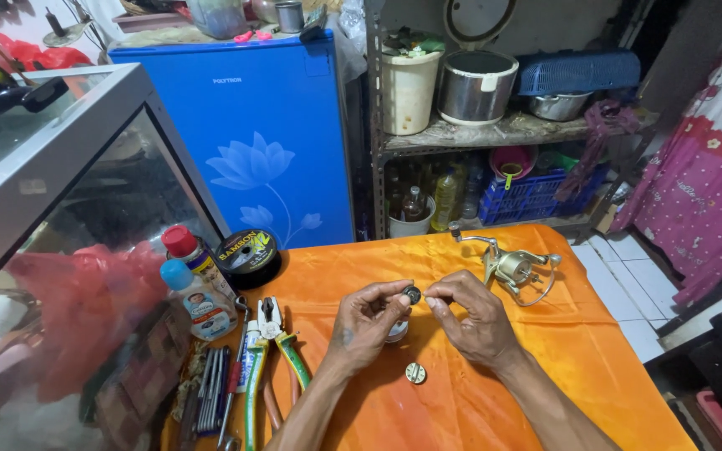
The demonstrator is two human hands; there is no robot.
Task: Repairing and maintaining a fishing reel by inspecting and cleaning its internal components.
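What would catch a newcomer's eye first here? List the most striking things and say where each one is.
The bright orange cloth over the table dominates, with the left hand and right hand meeting above its middle, pinching a small dark round part. Behind them, toward the cloth's far right, lies a fishing reel, and at the left edge lie pliers with green and yellow handles. A vivid blue fridge with a flower print stands behind the table.

Single head cam, looking down and forward from above the near edge of the orange table (pixel 495 401). Hands sit close, centre frame. Far side: blue fridge (pixel 252 142) left, metal shelf (pixel 503 134) right. No second view.
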